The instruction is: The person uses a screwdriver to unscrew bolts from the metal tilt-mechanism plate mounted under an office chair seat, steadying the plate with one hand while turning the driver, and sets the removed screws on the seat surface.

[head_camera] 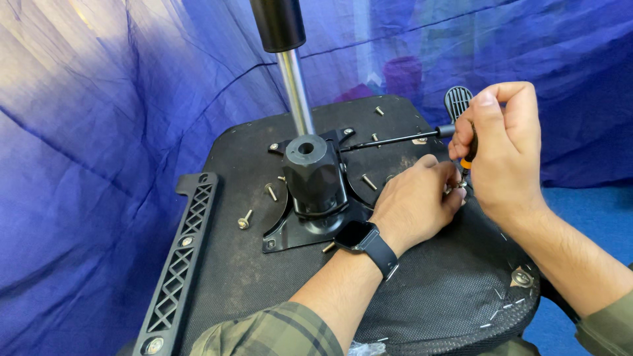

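An upturned office chair seat (pixel 244 277) lies before me, its black fabric underside facing up. A black metal mechanism plate (pixel 315 198) with a hexagonal hub sits in the middle. My right hand (pixel 504 148) grips a screwdriver (pixel 469 157) with an orange and black handle, held upright at the seat's right side. My left hand (pixel 415 201), with a black smartwatch (pixel 359 237) on the wrist, rests on the seat and pinches something small at the screwdriver's tip, which is hidden by the fingers.
Several loose bolts (pixel 245 220) lie on the seat around the plate. A chrome gas cylinder (pixel 295 89) with a black top stands behind the hub. A black lever with a paddle handle (pixel 457 100) sticks out right. A black latticed armrest bracket (pixel 179 260) runs along the left edge. Blue cloth hangs behind.
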